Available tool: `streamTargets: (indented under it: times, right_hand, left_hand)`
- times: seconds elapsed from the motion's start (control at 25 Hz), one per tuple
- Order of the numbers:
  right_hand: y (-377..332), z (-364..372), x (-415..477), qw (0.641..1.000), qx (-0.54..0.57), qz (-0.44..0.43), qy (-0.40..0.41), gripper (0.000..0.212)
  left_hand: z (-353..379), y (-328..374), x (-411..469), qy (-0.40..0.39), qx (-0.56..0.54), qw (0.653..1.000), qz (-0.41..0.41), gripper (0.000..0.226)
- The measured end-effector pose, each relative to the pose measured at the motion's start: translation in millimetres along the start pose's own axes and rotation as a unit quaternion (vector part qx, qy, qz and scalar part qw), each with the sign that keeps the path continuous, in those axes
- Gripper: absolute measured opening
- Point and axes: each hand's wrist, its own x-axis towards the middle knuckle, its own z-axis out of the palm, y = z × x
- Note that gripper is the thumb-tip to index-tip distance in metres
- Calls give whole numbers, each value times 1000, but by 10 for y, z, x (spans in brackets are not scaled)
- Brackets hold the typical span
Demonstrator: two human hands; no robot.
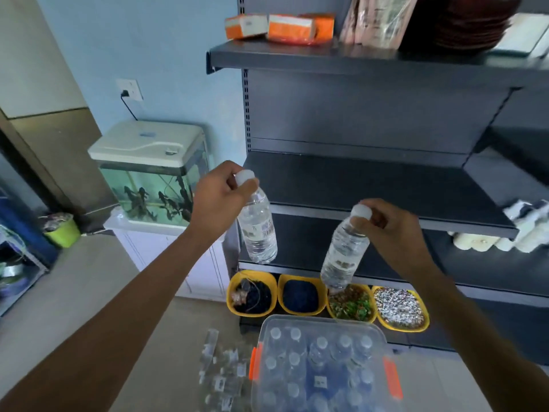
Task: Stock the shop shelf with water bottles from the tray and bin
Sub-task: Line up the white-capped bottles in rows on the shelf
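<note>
Bottle (258, 230) hangs before the shelf (371, 185), cap pinched by the left hand (221, 200); second bottle (343, 254) likewise by the right hand (395, 230); probably to set both upright; bin (386, 337) below the shelf holds more.

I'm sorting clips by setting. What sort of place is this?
Probably a small shop: dark metal shelving with orange boxes on its top shelf, yellow tubs of loose goods at its foot, and a bin of water bottles.

Arms extended from lower corners to mid-frame; left hand (218, 197) pinches the left bottle (258, 233), right hand (392, 226) the right bottle (343, 254).
</note>
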Motion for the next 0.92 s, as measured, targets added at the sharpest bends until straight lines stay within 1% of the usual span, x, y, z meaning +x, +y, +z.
streamTargets:
  times: [0.08,0.2,0.36,0.48,0.64,0.8,0.92]
  right_hand:
    - [-94,-49,270,1000,7,-20,-3,14]
    - [-143,-7,693,1000,-6,-5,-3,9]
    - [-128,228,1159,999,-45,2,3,11]
    - [-40,527,1514,997,-75,20,-1,16]
    - [102,940,2093,992,-122,32,-10,20]
    - [223,1267,2700,987,-158,11,-8,15]
    - [330,1482,3118,982,-186,12,-5,22]
  left_hand:
    - [87,63,232,-10,-17,1000,13,12]
    - [243,34,622,-26,5,999,25,12]
    - [481,-182,1110,-57,48,996,55,15]
    - [713,-446,1557,-67,70,994,56,18]
    - [969,-778,2136,-70,83,993,55,24]
    - [1230,-1089,2607,-61,117,990,52,28]
    - [1374,-1288,2907,-50,125,990,37,29]
